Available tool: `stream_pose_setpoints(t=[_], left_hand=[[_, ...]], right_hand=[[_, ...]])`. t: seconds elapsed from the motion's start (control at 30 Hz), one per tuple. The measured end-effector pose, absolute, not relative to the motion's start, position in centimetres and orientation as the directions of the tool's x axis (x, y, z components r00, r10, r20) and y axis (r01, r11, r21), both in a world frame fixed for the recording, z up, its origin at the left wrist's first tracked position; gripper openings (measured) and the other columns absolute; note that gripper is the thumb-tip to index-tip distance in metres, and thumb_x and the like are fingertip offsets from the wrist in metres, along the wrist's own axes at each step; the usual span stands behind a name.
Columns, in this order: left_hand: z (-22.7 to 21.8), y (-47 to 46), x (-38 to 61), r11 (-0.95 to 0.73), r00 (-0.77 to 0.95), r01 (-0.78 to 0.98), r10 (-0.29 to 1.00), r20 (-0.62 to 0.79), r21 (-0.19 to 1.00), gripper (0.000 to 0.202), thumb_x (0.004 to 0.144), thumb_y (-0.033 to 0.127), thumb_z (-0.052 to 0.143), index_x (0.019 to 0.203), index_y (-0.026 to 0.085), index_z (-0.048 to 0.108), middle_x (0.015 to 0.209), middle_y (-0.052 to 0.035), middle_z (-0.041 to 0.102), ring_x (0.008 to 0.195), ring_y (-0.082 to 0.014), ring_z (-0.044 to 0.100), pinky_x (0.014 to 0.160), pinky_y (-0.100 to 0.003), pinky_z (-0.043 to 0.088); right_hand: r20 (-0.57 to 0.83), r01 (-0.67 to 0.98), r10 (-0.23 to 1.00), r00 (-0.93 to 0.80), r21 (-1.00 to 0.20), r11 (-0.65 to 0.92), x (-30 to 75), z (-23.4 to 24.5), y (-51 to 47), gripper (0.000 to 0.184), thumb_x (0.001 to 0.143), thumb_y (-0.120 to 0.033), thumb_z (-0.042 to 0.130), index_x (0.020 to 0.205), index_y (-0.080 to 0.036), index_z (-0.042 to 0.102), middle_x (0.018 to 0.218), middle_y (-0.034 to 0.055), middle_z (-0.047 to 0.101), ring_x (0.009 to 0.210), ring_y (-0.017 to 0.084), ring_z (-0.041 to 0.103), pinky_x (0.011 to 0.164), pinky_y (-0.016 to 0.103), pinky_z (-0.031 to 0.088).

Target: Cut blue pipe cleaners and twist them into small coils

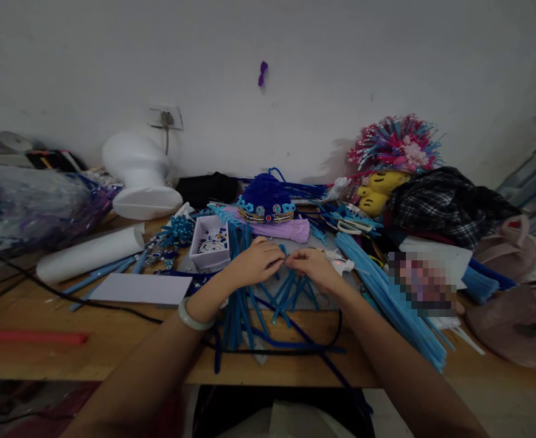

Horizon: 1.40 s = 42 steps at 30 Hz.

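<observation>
My left hand (262, 263) and my right hand (312, 266) meet over the middle of the table, fingertips pinched close together. A short bit of light-blue pipe cleaner (283, 249) shows between them; the fingers hide most of it. Under my hands, cut blue pipe cleaners (290, 295) lie fanned out on a grey mat (329, 298). Longer blue pipe cleaners (233, 316) lie beside my left hand. Just behind stands a dark-blue headpiece (266, 198) with a beaded band, next to a lilac bundle (290, 230). A white box (198, 246) of beads sits left of my left hand.
A white foam head (135, 173), a white roll (89, 252) and a white card (140, 288) are on the left. Scissors (354, 226) and a thick bundle of blue pipe cleaners (395, 301) lie right. A black cable (158, 319) crosses the front. A pink-blue headpiece (398, 143) stands back right.
</observation>
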<state>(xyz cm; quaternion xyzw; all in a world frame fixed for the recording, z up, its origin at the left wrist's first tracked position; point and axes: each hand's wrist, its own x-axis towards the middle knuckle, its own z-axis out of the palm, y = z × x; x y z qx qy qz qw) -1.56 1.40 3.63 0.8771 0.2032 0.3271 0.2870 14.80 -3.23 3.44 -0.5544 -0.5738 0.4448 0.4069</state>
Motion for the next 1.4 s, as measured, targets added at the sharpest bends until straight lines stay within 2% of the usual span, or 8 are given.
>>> stream_pose_setpoints(t=[0.23, 0.33, 0.47, 0.57, 0.63, 1.07, 1.23, 1.4], left_hand=[[2.7, 1.9, -0.9, -0.429, 0.621, 0.326, 0.769, 0.151, 0.842, 0.016, 0.064, 0.019, 0.051, 0.049, 0.018, 0.056, 0.046, 0.0022, 0.050, 0.048, -0.0125, 0.044, 0.051, -0.022, 0.030], [2.6, 2.2, -1.0, -0.437, 0.625, 0.358, 0.768, 0.136, 0.825, 0.016, 0.068, 0.020, 0.047, 0.055, 0.017, 0.057, 0.051, 0.0023, 0.053, 0.051, -0.0125, 0.047, 0.051, -0.022, 0.033], [2.9, 2.0, -1.2, -0.804, 0.749, 0.396, 0.562, 0.351, 0.444, 0.019, 0.077, 0.020, 0.040, 0.076, 0.015, 0.058, 0.072, -0.0023, 0.059, 0.071, -0.0145, 0.051, 0.069, -0.026, 0.038], [3.0, 1.7, -1.4, -0.934, 0.842, 0.344, 0.353, 0.409, 0.099, 0.021, 0.081, 0.017, 0.036, 0.082, 0.013, 0.056, 0.081, -0.0066, 0.059, 0.079, -0.0158, 0.051, 0.076, -0.029, 0.038], [2.9, 1.7, -1.6, -0.953, 0.874, 0.298, 0.251, 0.417, -0.050, 0.020, 0.082, 0.015, 0.035, 0.084, 0.012, 0.055, 0.083, -0.0079, 0.058, 0.081, -0.0161, 0.050, 0.077, -0.030, 0.038], [3.0, 1.9, -2.6, -0.940, 0.848, 0.197, 0.020, 0.529, -0.280, 0.022, 0.082, 0.012, 0.035, 0.094, 0.013, 0.054, 0.093, -0.0072, 0.060, 0.088, -0.0156, 0.050, 0.081, -0.031, 0.039], [3.3, 1.6, -2.5, -0.936, 0.859, 0.209, 0.037, 0.511, -0.284, 0.022, 0.081, 0.011, 0.036, 0.091, 0.012, 0.055, 0.088, -0.0078, 0.061, 0.085, -0.0160, 0.050, 0.080, -0.031, 0.038], [3.8, 1.1, -2.2, -0.954, 0.873, 0.284, 0.219, 0.435, -0.091, 0.020, 0.080, 0.014, 0.037, 0.081, 0.012, 0.057, 0.077, -0.0062, 0.060, 0.074, -0.0148, 0.051, 0.076, -0.030, 0.037]], right_hand=[[0.382, 0.699, 0.889, -0.254, -0.563, 0.441, 14.1, 2.7, -3.8, 0.009, 0.068, -0.013, 0.048, 0.068, -0.016, 0.056, 0.073, 0.0051, 0.056, 0.071, 0.016, 0.049, 0.066, 0.029, 0.037], [0.389, 0.666, 0.907, -0.164, -0.634, 0.393, 13.7, 2.3, -3.7, 0.008, 0.069, -0.014, 0.048, 0.067, -0.016, 0.055, 0.072, 0.0048, 0.055, 0.071, 0.016, 0.049, 0.067, 0.029, 0.038], [-0.035, 0.206, 0.999, -0.015, -0.978, -0.031, 13.9, 2.3, -3.1, 0.010, 0.068, -0.020, 0.051, 0.060, -0.015, 0.054, 0.053, -0.0011, 0.049, 0.050, 0.010, 0.044, 0.050, 0.024, 0.036], [-0.269, -0.172, 0.954, -0.135, -0.942, -0.289, 14.3, 2.4, -2.8, 0.008, 0.066, -0.017, 0.052, 0.060, -0.013, 0.055, 0.052, -0.0013, 0.050, 0.045, 0.006, 0.043, 0.044, 0.020, 0.034], [-0.350, -0.270, 0.912, -0.214, -0.876, -0.399, 14.6, 2.4, -2.7, 0.006, 0.065, -0.015, 0.052, 0.060, -0.012, 0.055, 0.053, -0.0002, 0.052, 0.044, 0.005, 0.043, 0.042, 0.018, 0.035], [-0.395, -0.397, 0.776, -0.493, -0.691, -0.604, 15.1, 2.5, -2.8, 0.006, 0.064, -0.010, 0.056, 0.060, -0.010, 0.051, 0.054, -0.0023, 0.047, 0.041, 0.000, 0.035, 0.038, 0.010, 0.028], [-0.259, -0.302, 0.885, -0.386, -0.871, -0.387, 14.7, 2.7, -3.1, 0.008, 0.060, -0.014, 0.056, 0.055, -0.012, 0.050, 0.050, -0.0044, 0.044, 0.041, 0.001, 0.033, 0.039, 0.014, 0.025], [-0.024, 0.141, 0.975, -0.220, -0.990, 0.008, 14.6, 2.8, -3.2, 0.006, 0.062, -0.016, 0.050, 0.057, -0.014, 0.053, 0.045, -0.0058, 0.042, 0.043, 0.005, 0.036, 0.043, 0.018, 0.026]])
